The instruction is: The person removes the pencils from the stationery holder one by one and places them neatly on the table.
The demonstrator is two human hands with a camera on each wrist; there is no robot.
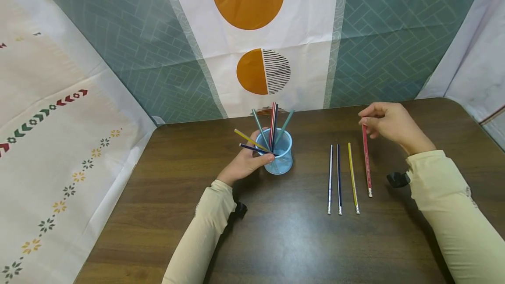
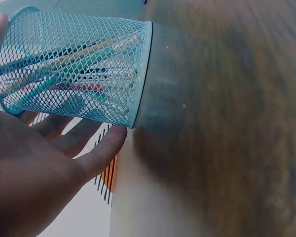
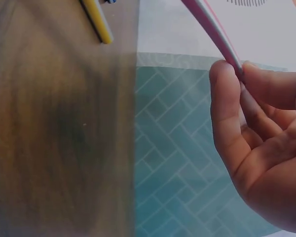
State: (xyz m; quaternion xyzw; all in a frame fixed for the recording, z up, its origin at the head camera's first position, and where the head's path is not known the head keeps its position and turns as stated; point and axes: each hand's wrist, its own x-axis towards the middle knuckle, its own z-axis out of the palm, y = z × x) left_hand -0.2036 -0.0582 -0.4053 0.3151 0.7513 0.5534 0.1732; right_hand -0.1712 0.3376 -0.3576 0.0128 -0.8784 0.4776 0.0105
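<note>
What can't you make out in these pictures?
Long red pencil, tip: head view, hidden by the right hand.
Coloured pencils in the round light-blue mesh cup, lower ends: left wrist view, blurred behind mesh.
Cream right sleeve, upper part: cut off by head view's edge.

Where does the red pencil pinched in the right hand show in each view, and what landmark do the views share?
Head: right of centre, the red pencil, its far end pinched by the right hand.
Left wrist: not in it; that view shows the mesh cup.
Right wrist: at the top, right of centre, running down to the fingertips.
Shared landmark: the brown tabletop, in every view.
</note>
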